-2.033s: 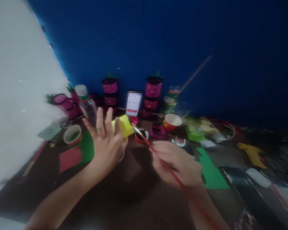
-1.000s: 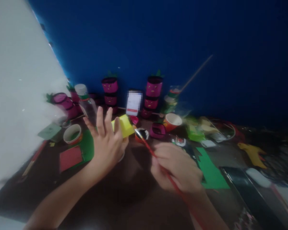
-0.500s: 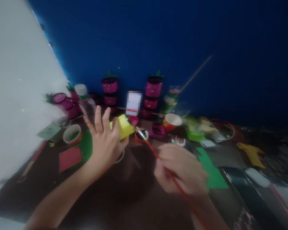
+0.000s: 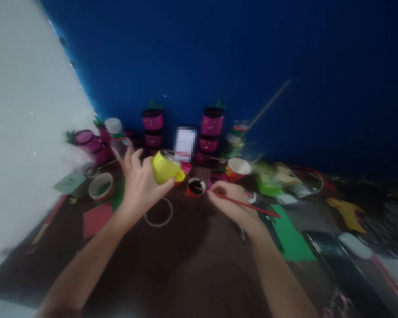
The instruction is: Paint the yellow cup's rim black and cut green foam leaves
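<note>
My left hand [image 4: 141, 185] grips a yellow cup-shaped piece [image 4: 166, 168], tilted, with its dark-edged opening turned up and to the right. A thin red paintbrush [image 4: 248, 204] is pinched in my right hand [image 4: 230, 198]. Its tip is inside a small orange-red pot [image 4: 196, 190] that holds something black. Just behind my right hand a purple ring-like cup [image 4: 218, 177] is partly covered. A pale ring [image 4: 158, 213] lies on the table below my left hand.
Purple stacked figures with faces [image 4: 212, 123] stand along the back beside a phone [image 4: 185, 142]. Paper cups [image 4: 239, 167], a plastic bottle [image 4: 116, 137] and green paper [image 4: 293, 236] are around. At right lie a yellow glue gun [image 4: 348, 214] and a dark phone-like slab [image 4: 341, 260].
My right hand has moved the brush from the yellow piece down into the black-filled pot. The yellow piece has turned and shifted slightly left in my left hand.
</note>
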`<state>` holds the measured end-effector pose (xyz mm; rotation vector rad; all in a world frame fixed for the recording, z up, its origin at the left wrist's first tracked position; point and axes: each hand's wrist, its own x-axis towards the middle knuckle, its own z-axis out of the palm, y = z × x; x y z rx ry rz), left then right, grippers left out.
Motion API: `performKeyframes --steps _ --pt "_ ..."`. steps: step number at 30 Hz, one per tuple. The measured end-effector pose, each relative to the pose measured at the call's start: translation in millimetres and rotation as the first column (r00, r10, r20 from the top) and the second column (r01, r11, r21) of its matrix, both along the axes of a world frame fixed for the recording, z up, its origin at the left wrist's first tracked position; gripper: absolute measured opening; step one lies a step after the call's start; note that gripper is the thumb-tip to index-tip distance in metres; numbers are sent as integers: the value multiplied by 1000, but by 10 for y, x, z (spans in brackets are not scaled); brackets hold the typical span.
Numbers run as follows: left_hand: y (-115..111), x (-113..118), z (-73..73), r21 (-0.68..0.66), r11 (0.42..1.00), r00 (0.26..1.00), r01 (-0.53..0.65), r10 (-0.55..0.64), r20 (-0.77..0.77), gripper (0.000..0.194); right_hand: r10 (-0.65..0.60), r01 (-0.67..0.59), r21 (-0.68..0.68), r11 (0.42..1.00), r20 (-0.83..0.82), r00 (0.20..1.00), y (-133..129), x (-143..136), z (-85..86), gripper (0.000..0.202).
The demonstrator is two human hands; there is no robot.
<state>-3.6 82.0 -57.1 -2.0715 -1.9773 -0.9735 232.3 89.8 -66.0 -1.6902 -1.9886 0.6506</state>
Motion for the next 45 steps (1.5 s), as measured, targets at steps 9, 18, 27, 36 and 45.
performKeyframes --steps 9,18,27,36,45 --pt "17 44 -66 23 1000 999 -4 5 -38 60 -22 21 68 997 8 1000 0 39 10 13" --pt "-59 182 -40 83 996 985 -44 58 -163 58 148 108 682 723 -306 941 -400 55 260 12" --pt "-169 272 -41 177 984 978 -20 55 -199 57 324 -150 847 510 -28 946 -475 -164 151 26" --pt "-155 259 -35 188 982 989 6 22 -144 55 330 -144 855 499 -34 943 -490 -197 178 25" --pt "-175 274 -25 173 985 985 4 26 -170 57 335 -139 847 513 -48 941 -497 -199 176 24"
